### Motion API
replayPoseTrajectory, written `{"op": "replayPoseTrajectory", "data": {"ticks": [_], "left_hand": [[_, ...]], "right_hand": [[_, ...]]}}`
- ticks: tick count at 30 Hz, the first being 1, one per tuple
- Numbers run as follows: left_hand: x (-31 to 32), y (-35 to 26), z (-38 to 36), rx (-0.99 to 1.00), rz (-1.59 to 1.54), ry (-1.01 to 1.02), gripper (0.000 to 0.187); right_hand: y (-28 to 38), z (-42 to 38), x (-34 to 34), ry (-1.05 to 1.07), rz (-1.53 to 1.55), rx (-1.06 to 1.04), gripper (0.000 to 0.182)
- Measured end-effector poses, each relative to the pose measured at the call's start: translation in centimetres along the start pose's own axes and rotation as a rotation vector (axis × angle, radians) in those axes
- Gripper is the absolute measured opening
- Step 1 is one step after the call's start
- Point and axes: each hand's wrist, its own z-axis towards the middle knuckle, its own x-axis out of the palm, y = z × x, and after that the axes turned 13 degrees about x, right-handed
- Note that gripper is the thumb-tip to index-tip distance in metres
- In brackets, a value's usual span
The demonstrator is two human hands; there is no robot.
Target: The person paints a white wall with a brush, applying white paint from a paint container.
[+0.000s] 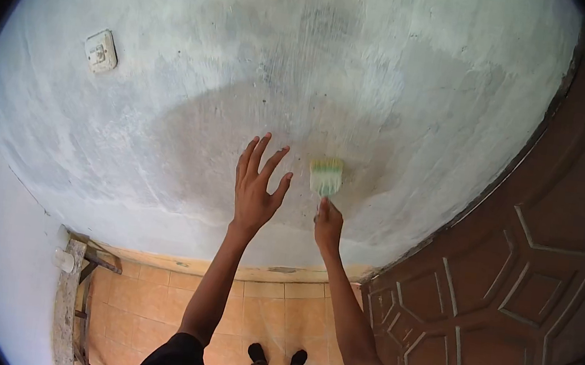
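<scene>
A wide brush [326, 177] with pale bristles and whitish-green paint on it is upright against the wall [200, 44]. My right hand [329, 223] is closed round its handle, just below the brush head. To the left of it, my left hand [256, 186] has its fingers spread and pointing up, at or near the wall surface; whether it touches cannot be told. Nothing is in that hand. Around both hands the wall has a darker grey patch, with streaky whitish areas above and beside it.
A switch plate [101, 52] is on the wall at the upper left. At the lower left stands a worn wooden bench [67, 301] with a white cup [65, 260] on it. A brown panelled door [486, 303] is on the right. My feet stand on orange floor tiles [151, 303].
</scene>
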Motion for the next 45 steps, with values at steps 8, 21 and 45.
{"op": "replayPoseTrajectory", "data": {"ticks": [8, 21, 45], "left_hand": [[-0.9, 1.5, 5.1, 0.106, 0.18, 0.072, 0.054], [-2.5, 1.0, 8.9, 0.148, 0.186, -0.003, 0.054], [-8.4, 1.3, 13.8, 0.256, 0.164, -0.064, 0.047]], "right_hand": [[19.9, 4.6, -2.4, 0.173, 0.296, -0.115, 0.046], [18.9, 4.8, -4.2, 0.01, 0.159, -0.164, 0.047], [16.0, 4.3, -5.2, 0.089, 0.129, 0.05, 0.049]]}}
